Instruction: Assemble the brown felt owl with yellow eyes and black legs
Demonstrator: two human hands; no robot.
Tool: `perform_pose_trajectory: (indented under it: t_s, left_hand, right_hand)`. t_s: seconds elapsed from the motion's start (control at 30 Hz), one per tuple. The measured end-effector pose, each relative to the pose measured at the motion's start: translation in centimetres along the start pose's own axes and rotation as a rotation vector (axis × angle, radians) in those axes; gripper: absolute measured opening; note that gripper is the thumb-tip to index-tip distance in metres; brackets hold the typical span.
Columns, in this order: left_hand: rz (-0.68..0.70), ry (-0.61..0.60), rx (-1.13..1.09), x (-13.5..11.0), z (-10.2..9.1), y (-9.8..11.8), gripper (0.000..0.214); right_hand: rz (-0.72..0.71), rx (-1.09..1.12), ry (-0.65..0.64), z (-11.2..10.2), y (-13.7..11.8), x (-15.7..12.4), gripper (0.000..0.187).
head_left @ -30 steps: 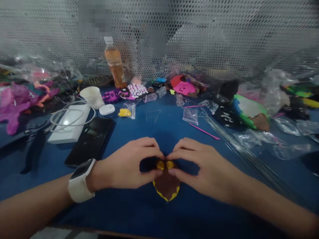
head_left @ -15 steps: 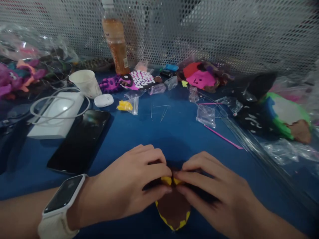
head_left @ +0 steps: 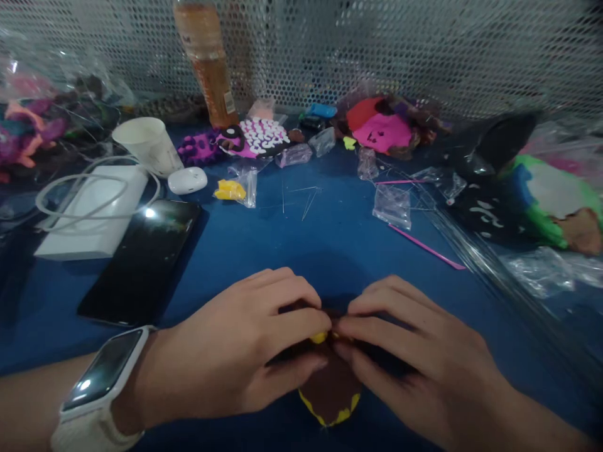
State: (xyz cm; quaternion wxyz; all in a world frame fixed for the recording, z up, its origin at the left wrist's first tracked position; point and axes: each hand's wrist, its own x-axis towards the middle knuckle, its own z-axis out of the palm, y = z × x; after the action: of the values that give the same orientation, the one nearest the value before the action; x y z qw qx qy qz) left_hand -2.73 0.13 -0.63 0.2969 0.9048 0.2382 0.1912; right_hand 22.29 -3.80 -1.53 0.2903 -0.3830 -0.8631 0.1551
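Low in the middle lies a flat brown clay piece with a yellow clay edging around its lower rim; its upper part is largely covered by my fingers. My left hand, with a watch at the wrist, is closed in a pinch on a yellow clay bit over the piece. Facing it, my right hand is also closed, thumb and fingertips pinching at the piece's upper edge. Just a sliver of yellow clay shows between those right fingers.
A phone, a white box with a cable, an earbud case and a paper cup stand left. Behind are a drink bottle, yellow clay and coloured clay figures. Thin wires and a pink stick lie ahead.
The view has shifted slightly. Both hands stay at the brown piece; less yellow clay shows between the fingers, especially at my right hand.
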Motion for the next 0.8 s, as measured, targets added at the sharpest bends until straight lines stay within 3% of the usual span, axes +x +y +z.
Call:
perform_pose_trajectory:
  t_s: [0.3,0.47,0.63,0.8]
  left_hand:
    - [0.100,-0.109,0.052,0.1,-0.5,-0.4,0.020]
    - [0.193,-0.165,0.112,0.3,-0.8,-0.6,0.018]
    - [0.233,-0.117,0.157,0.3,-0.6,-0.4,0.017]
    - [0.188,-0.002,0.124,0.1,-0.2,0.0,0.012]
  right_hand:
    - [-0.192,-0.134,-0.144,-2.0,1.1,-0.2,0.021]
    - [-0.254,-0.158,-0.142,-2.1,1.1,0.1,0.025]
    - [-0.242,-0.061,-0.121,-2.1,1.2,-0.1,0.015]
    - [-0.209,0.002,-0.113,-1.9,0.8,-0.3,0.007]
